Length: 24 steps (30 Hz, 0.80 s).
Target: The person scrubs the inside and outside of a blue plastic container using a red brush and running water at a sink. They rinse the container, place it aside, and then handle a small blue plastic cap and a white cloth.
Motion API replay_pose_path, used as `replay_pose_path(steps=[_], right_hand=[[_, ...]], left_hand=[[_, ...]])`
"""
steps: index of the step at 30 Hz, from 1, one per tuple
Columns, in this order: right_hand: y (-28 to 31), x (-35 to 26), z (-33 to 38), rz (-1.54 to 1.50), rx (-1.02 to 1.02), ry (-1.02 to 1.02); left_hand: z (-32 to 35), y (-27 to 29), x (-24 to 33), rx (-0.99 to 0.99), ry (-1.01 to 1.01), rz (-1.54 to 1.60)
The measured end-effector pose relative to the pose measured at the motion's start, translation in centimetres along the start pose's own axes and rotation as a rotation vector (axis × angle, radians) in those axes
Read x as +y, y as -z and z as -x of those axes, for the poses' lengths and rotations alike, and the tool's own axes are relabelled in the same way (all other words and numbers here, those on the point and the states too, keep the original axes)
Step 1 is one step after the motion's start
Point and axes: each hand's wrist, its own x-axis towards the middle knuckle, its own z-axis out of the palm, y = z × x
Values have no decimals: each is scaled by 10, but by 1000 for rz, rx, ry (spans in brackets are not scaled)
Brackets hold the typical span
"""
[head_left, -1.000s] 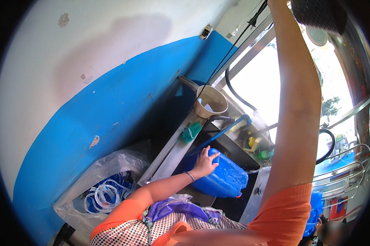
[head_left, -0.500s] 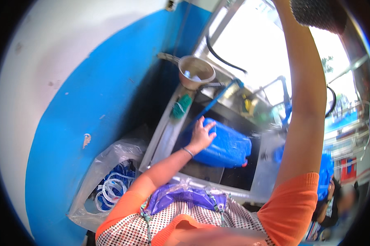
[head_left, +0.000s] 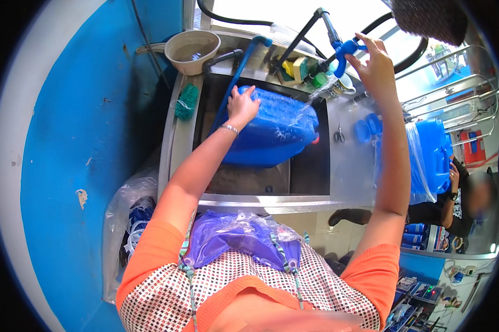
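Note:
A big blue plastic water jug (head_left: pixel 277 130) lies on its side in the steel sink (head_left: pixel 249 203), a small red piece at its right end. My left hand (head_left: pixel 242 107) grips the jug's upper left edge, fingers curled over it. Water splashes across the jug's right half. Up at the right, my right hand (head_left: pixel 375 67) has its fingers around the blue tap (head_left: pixel 346 52), which sits on dark grey piping above the sink's far right corner.
On the sink's left rim are a beige dipper (head_left: pixel 192 52) and a green scrubber (head_left: pixel 187 102). Sponges (head_left: pixel 295 69) sit behind; scissors (head_left: pixel 339 133) and blue caps (head_left: pixel 365 129) lie right. Another blue jug (head_left: pixel 429 157) stands beyond, near another person (head_left: pixel 454 199). A plastic bag (head_left: pixel 122 213) is at left.
My right hand, out of sight at the top before, has come down onto the tap. The view has turned and shifted. My left hand is still on the jug.

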Motion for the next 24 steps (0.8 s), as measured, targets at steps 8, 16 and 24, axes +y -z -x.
replay_pose_path(steps=[8,16,24], right_hand=[[2,-58,34,-199,223,-166],[-53,18,125,-734,158,-432],[-74,4,103,-927,291,-357]], left_hand=[[-15,-31,78,-102,-6,-64],[-18,-46,98,-115,-19,-98],[-20,-48,92,-52,-34,-105]])
